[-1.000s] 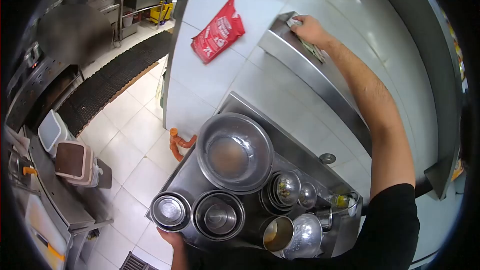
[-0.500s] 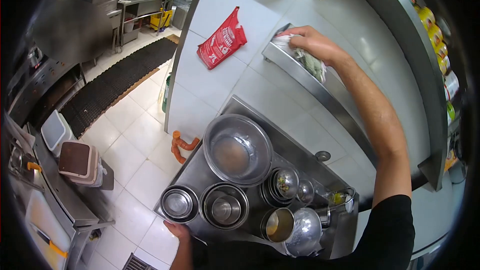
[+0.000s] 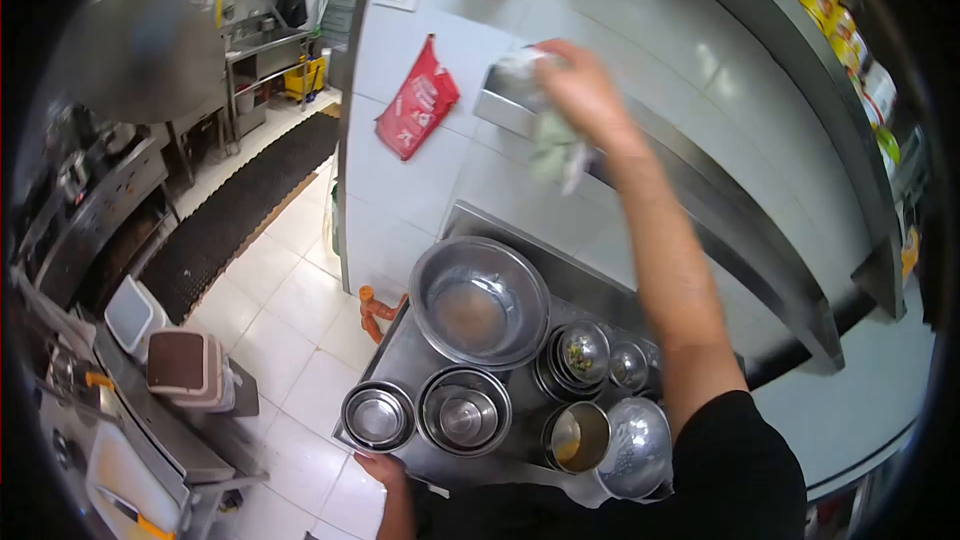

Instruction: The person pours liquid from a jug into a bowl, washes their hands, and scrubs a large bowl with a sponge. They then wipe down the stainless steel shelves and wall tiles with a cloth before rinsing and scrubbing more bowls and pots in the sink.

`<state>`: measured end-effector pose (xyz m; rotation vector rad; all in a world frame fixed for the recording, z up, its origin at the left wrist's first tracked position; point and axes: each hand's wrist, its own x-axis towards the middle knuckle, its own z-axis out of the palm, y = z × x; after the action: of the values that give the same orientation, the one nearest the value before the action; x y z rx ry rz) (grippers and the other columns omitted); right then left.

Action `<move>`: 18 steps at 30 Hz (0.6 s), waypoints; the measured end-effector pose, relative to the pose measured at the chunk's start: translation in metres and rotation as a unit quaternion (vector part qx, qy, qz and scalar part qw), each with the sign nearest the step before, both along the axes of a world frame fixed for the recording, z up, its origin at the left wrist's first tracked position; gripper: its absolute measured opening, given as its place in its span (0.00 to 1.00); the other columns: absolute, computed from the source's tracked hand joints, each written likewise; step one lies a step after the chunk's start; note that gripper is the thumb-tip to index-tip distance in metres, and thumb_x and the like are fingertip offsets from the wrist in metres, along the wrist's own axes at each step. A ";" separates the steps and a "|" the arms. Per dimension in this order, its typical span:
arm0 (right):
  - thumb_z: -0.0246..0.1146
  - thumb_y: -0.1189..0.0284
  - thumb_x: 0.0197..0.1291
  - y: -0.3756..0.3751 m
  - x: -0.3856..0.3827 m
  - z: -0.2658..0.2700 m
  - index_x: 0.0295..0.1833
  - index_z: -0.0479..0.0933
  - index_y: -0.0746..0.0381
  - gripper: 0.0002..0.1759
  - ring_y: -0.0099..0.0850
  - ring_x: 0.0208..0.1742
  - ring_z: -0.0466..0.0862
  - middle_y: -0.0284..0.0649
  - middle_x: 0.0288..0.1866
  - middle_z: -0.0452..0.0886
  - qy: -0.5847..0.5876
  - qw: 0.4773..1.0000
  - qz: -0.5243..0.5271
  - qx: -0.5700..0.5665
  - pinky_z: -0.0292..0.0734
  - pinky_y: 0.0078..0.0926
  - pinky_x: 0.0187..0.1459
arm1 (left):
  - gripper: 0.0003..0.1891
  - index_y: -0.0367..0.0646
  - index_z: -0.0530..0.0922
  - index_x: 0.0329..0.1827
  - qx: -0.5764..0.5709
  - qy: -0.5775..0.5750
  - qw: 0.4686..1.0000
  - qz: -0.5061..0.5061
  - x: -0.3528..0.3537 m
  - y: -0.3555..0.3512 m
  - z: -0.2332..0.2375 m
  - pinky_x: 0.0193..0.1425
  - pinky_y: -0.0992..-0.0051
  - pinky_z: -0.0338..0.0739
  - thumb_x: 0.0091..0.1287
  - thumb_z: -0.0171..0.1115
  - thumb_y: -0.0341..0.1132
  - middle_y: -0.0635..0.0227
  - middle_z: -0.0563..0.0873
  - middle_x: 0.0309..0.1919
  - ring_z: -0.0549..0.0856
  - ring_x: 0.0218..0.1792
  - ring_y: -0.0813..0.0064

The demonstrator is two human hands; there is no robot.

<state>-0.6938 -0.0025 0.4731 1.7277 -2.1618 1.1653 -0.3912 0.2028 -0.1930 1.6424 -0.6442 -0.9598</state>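
My right hand [image 3: 578, 90] is closed on a crumpled cloth [image 3: 556, 148], which hangs below the fingers and is smeared by motion. Hand and cloth are at the left end of a narrow steel wall ledge [image 3: 505, 112]. My left hand [image 3: 383, 470] is low, at the near edge of the steel counter [image 3: 425, 467], its visible fingers stretched out with nothing seen in them. Closest to it are nested round metal pots [image 3: 377, 417]. Beside these stand more nested pots [image 3: 464, 412] and a large metal basin [image 3: 480, 302].
Further right on the counter are a metal pot [image 3: 580, 437], a shiny dome-shaped bowl [image 3: 636, 445] and small bowls [image 3: 583, 352]. A red packet [image 3: 418, 105] is on the tiled wall. Left lie a black floor mat [image 3: 245, 200] and a bin [image 3: 185, 367].
My right hand and the cloth have shifted left along the ledge, and the cloth now hangs over its front. The whole view has swung a little. My left hand stays by the counter edge.
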 end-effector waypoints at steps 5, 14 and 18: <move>0.66 0.67 0.49 -0.039 0.031 -0.069 0.32 0.82 0.64 0.10 0.46 0.37 0.84 0.51 0.36 0.82 0.332 0.926 -0.115 -0.137 0.82 0.44 0.41 | 0.27 0.24 0.71 0.54 -0.023 -0.043 0.999 -0.016 0.002 -0.001 -0.026 0.63 0.60 0.71 0.81 0.43 0.48 0.42 0.80 0.47 0.78 0.48 0.53; 0.70 0.68 0.47 0.075 -0.043 -0.084 0.46 0.82 0.60 0.18 0.43 0.46 0.79 0.45 0.46 0.78 0.401 0.885 -0.075 -0.222 0.76 0.41 0.44 | 0.23 0.24 0.71 0.53 0.007 -0.018 1.000 0.007 0.005 -0.005 -0.011 0.53 0.56 0.78 0.80 0.42 0.43 0.40 0.82 0.48 0.82 0.44 0.53; 0.76 0.65 0.37 0.190 -0.110 -0.091 0.48 0.83 0.55 0.26 0.41 0.48 0.81 0.43 0.51 0.79 0.386 0.887 -0.124 -0.222 0.76 0.40 0.44 | 0.37 0.16 0.74 0.52 0.043 -0.212 0.975 -0.057 0.013 -0.006 -0.018 0.52 0.48 0.78 0.81 0.34 0.53 0.30 0.83 0.48 0.83 0.46 0.35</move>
<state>-0.8037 0.1873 0.3821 1.3312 -1.4307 0.6568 -0.3778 0.1967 -0.2110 1.9253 -1.0054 -0.7255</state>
